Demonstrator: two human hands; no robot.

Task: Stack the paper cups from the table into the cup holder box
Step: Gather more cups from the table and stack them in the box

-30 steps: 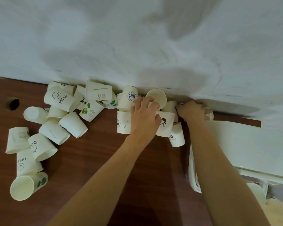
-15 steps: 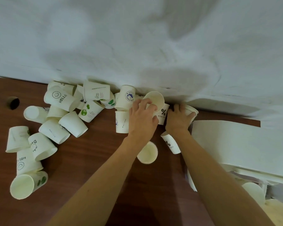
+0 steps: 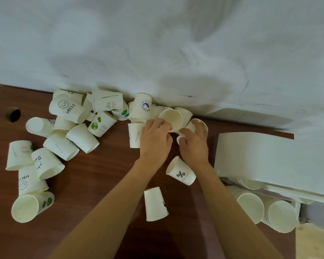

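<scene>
Many white paper cups lie scattered on the brown table, most of them on the left and along the wall. My left hand grips an open-mouthed plain cup near the wall. My right hand curls round another cup just beside it. A cup with a % mark lies below my right hand, and a plain cup lies between my forearms. The white cup holder box stands at the right, with stacked cups showing at its open front.
A white cloth-covered wall runs along the table's far edge. A round cable hole sits at the far left of the table. A "HELLO" smiley cup tops the left pile. Beyond the table's right edge is pale floor.
Both hands drew together at the cups by the wall. The % cup and a plain cup tumbled toward me onto the open table. The view shifted, showing more of the box's stacked cups.
</scene>
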